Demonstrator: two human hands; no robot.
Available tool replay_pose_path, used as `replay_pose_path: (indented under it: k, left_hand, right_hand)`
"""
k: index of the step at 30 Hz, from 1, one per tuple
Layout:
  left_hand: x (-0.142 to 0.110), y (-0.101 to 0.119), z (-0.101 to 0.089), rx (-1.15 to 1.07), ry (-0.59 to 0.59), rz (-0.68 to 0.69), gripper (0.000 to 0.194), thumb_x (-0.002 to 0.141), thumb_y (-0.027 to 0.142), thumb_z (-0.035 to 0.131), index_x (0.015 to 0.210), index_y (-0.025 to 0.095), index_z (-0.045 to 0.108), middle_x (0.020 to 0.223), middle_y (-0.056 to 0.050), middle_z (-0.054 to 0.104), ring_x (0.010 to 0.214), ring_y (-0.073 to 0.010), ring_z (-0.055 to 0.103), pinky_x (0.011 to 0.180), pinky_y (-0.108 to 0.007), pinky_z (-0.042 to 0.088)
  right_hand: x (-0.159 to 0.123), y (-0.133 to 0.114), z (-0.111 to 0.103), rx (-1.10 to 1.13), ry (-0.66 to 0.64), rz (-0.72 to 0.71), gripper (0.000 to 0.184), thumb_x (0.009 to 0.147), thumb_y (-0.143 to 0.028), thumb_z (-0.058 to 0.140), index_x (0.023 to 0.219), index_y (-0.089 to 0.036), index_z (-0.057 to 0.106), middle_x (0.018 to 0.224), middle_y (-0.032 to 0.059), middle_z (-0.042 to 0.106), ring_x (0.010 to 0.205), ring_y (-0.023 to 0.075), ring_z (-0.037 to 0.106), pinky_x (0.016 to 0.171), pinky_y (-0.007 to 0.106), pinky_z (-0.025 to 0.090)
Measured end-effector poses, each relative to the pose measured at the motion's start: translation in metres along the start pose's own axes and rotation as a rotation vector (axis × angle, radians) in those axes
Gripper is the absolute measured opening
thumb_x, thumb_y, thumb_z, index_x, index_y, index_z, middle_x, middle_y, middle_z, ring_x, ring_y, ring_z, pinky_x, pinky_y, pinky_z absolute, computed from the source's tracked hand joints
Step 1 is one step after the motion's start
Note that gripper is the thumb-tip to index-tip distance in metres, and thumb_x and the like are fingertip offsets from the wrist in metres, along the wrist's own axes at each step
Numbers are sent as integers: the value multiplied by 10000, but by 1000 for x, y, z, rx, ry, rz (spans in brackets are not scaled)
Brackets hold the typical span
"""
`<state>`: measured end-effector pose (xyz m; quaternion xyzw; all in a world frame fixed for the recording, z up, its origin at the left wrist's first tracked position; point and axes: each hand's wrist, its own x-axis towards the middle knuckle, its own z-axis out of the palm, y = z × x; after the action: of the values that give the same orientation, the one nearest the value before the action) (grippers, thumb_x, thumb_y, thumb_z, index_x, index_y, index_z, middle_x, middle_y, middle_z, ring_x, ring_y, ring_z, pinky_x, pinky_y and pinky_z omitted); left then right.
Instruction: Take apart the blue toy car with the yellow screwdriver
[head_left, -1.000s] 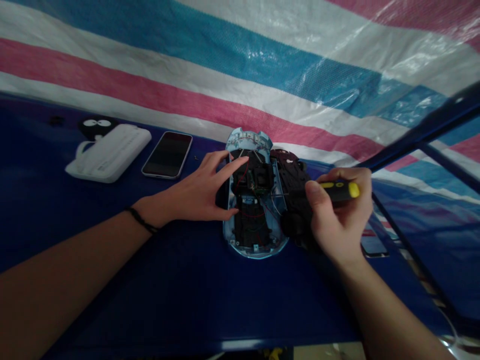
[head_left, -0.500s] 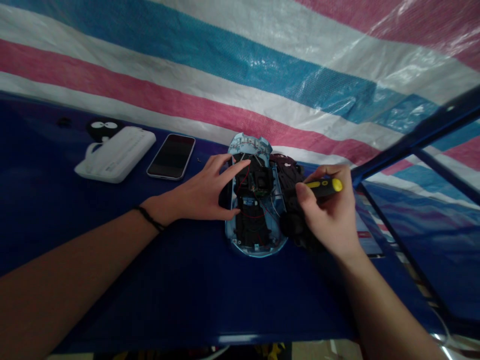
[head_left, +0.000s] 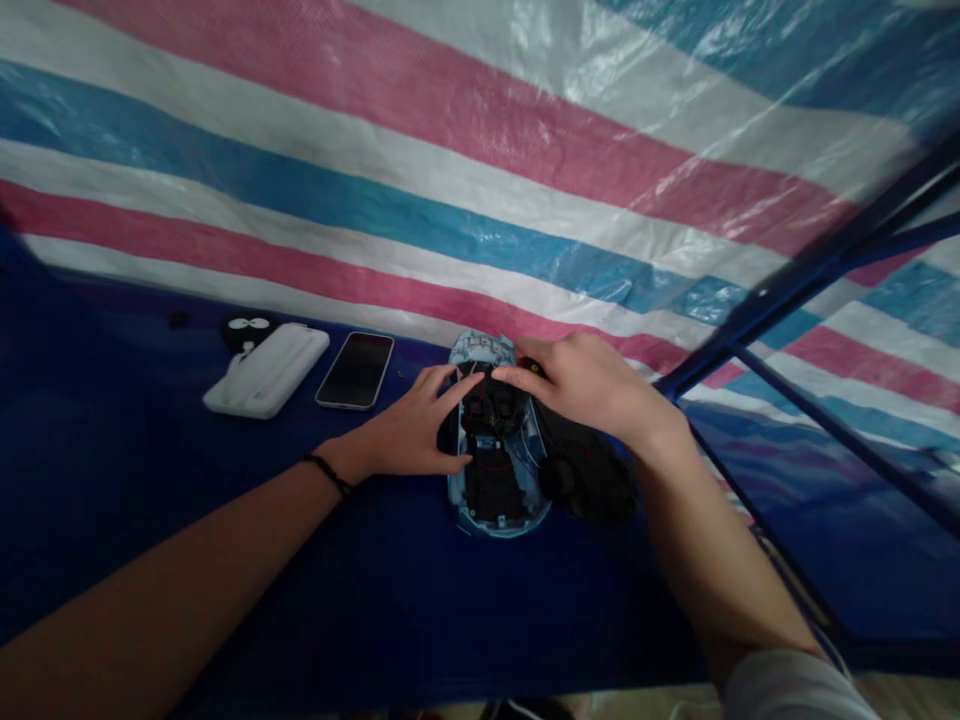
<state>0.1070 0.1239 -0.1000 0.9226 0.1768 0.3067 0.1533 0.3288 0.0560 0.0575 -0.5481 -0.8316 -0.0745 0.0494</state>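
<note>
A light-blue toy car shell (head_left: 459,500) lies upside down on the dark blue table (head_left: 225,540), its black innards and red wires exposed. My left hand (head_left: 416,435) rests against the shell's left side, fingers spread, index finger reaching onto the black parts. My right hand (head_left: 581,385) is closed round a yellow-and-black screwdriver (head_left: 531,366), which is almost hidden under the fingers, and sits over the upper part of the shell. A black car chassis (head_left: 592,470) lies just right of the shell, under my right wrist.
A smartphone (head_left: 355,370) lies face up left of the car. Further left is a white flat device (head_left: 266,370) with a black googly-eyed item (head_left: 247,326) behind it. A striped tarp (head_left: 480,160) hangs behind the table. Dark blue frame bars (head_left: 810,260) run at the right.
My right hand has moved up and left with the screwdriver, from beside the chassis to over the upper part of the shell. The camera view has tilted upward. My left hand has stayed put.
</note>
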Motion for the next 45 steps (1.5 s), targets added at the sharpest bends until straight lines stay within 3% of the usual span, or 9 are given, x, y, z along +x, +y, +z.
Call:
replay_pose_path:
  k: [6,9,12,17,22,26,34,40,45]
  left_hand:
    - [-1,1,0,-36,30,-2,1019,826,412,821,1665,150,306,1560,-275,356,1515,-463,344,1224,-690,383]
    - [-2,0,1,-31,40,-6,1009,825,418,821,1663,176,314,1567,-272,364,1503,-465,356,1203,-704,397]
    - [-2,0,2,-4,32,-11,998,837,408,810,1663,164,304,1574,-285,348,1509,-471,342,1195,-708,399]
    - [-2,0,1,-6,11,-24,1016,832,427,819,1670,192,294,1572,-269,349,1497,-473,348,1190,-715,397]
    - [-2,0,0,-12,6,-13,1020,834,429,824,1675,221,286,1561,-247,358,1484,-458,360,1200,-704,394]
    - [-2,1,-1,-3,-1,-11,1029,848,433,818,1686,241,253,1537,-235,365,1475,-450,370,1199,-697,396]
    - [-1,2,-2,-4,-13,-17,1012,848,423,819,1683,247,275,1534,-231,357,1476,-446,364,1197,-690,397]
    - [-2,3,-4,-1,-26,-28,935,852,405,830,1651,284,360,1552,-214,350,1488,-453,351,1196,-692,396]
    - [-2,3,-3,5,-20,-14,949,852,400,833,1655,287,338,1560,-213,345,1487,-453,356,1201,-689,394]
  right_hand:
    - [-3,22,-2,287,-108,-180,208,925,-196,559,1082,-186,695,903,41,746,743,162,670,693,277,427]
    - [-5,28,-4,304,-141,-90,256,982,-315,585,1157,-170,703,1048,93,775,857,208,718,756,310,487]
    - [-3,30,0,191,-60,-27,347,1062,-430,515,1058,-154,725,928,117,767,825,236,711,745,343,480]
    - [0,37,6,452,-72,-338,221,976,-218,564,1142,-184,705,1120,87,755,984,200,716,813,314,537]
    - [1,38,9,370,13,-283,166,994,-236,565,1075,-186,701,993,60,751,887,187,696,798,319,498]
    - [-1,35,6,458,-76,-398,177,881,-131,572,1017,-193,667,1081,77,717,950,195,677,803,316,512]
    - [-2,36,2,405,-55,-360,208,940,-150,557,1091,-195,693,1091,81,723,978,198,694,836,320,520]
    - [-2,40,1,391,-34,-281,174,1026,-319,590,985,-192,702,944,51,732,858,177,685,782,301,493]
    - [-3,39,2,395,-25,-339,199,952,-162,566,1099,-183,699,1071,74,732,954,185,693,818,292,502]
